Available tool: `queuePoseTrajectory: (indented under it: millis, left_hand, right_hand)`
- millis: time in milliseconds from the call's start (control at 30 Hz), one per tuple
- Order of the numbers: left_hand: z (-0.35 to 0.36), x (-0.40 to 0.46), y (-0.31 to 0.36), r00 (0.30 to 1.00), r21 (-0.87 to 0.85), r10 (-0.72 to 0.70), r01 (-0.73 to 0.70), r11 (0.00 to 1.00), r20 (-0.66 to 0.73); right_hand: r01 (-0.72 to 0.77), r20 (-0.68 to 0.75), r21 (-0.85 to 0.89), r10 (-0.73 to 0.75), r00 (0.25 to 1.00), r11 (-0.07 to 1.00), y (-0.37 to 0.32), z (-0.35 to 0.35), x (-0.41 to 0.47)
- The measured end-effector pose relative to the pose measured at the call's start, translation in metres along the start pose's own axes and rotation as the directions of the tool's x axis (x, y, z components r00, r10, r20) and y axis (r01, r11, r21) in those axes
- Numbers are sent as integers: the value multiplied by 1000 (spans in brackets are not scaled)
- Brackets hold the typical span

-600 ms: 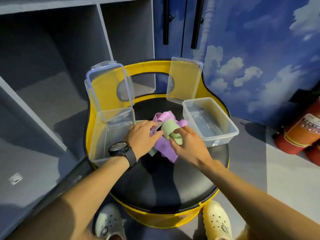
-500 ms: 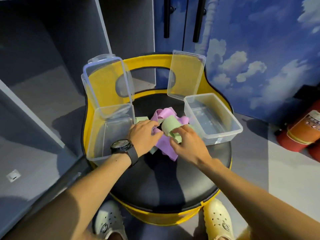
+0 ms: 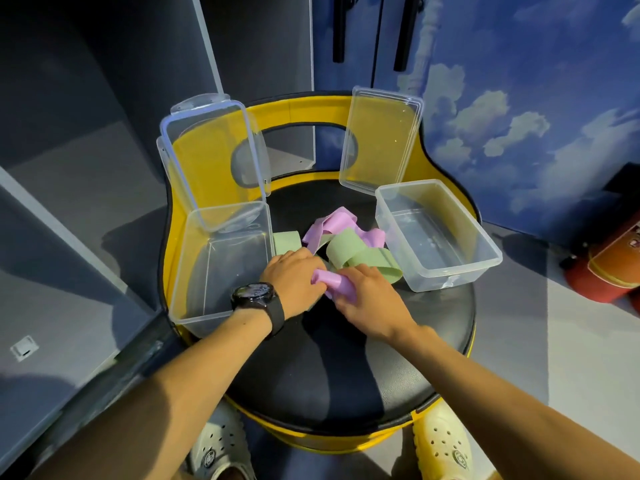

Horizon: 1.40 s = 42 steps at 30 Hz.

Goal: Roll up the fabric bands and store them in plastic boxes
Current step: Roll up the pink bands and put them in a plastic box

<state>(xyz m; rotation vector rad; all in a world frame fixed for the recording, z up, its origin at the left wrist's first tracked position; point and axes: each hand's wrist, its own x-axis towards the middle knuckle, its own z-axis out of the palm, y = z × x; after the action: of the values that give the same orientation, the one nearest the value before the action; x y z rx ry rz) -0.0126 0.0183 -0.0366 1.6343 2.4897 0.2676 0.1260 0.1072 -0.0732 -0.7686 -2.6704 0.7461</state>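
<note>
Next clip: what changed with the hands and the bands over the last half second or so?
Both hands drew back toward the person. The right hand, earlier pinching the green band, let it go and now grips a rolled end of the purple band; the left hand holds the roll's other side. The green band lies loose on the stool. Both boxes stayed empty, with their lids propped behind.

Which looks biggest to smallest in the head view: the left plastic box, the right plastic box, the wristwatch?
1. left plastic box
2. right plastic box, though the left box sits nearer the camera, so their true order is unsure.
3. wristwatch, clearly smallest, on the left hand side.
</note>
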Motion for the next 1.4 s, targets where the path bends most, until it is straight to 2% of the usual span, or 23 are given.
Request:
queuePoseTrajectory:
  millis: [67,133,267,333,433,500,567,633,767,833,933,967,1033,1100,1200,1333,1367,1400]
  left_hand:
    - [-6,-2,3,998,-185,-37,29,982,-41]
    - [-13,-3,4,994,-394,-72,34,919,-82]
    - [-26,0,1,983,-629,-143,40,777,-115]
    - [-31,1,1,987,-728,-153,68,682,-52]
    - [-34,-1,2,992,-750,-129,79,657,-9]
    - [-33,-4,4,994,-785,-110,91,613,29]
    - [-31,-6,4,994,-801,-96,91,592,42]
    - [-29,-6,5,995,-784,-101,77,616,18]
    - [-32,-5,6,987,-794,-161,93,601,-6]
    - [-34,-5,5,984,-767,-180,113,632,-4]
    - [-42,-6,8,993,-700,-104,111,705,53]
    - [-47,-6,13,996,-711,-76,89,698,50]
    - [-63,-5,26,1000,-783,-14,10,622,2]
    - [-80,-2,40,998,-844,54,-55,533,-31]
    - [-100,2,55,990,-864,123,-116,490,-63]
    - [-129,17,74,974,-818,134,-225,529,-182]
    - [-134,22,75,963,-799,132,-269,537,-236]
    - [-140,24,76,939,-741,92,-320,590,-332]
  right_hand:
    - [-58,-8,233,62,998,971,-5,-13,0]
    - [-132,-3,416,147,989,900,-9,-26,3]
    - [-283,95,712,311,946,643,-10,-50,10]
    - [-295,137,799,318,938,525,-10,-62,10]
    - [-290,161,870,325,932,399,-13,-74,10]
    - [-277,151,892,342,927,357,-15,-80,10]
    - [-268,120,873,353,928,407,-15,-85,12]
    - [-274,101,836,357,929,475,-19,-92,13]
    - [-275,94,785,333,938,555,-26,-106,16]
    - [-277,101,766,318,943,581,-32,-115,16]
    - [-268,97,694,282,955,669,-45,-130,19]
    - [-254,78,654,271,959,713,-52,-135,20]
    - [-218,43,599,241,970,770,-68,-147,23]
    - [-180,20,566,205,979,804,-81,-159,29]
    - [-142,-7,549,175,985,824,-101,-179,38]
    - [-103,-68,556,169,983,824,-125,-202,48]
    - [-105,-75,558,176,981,823,-130,-206,49]
    - [-114,-72,563,186,980,819,-133,-210,51]
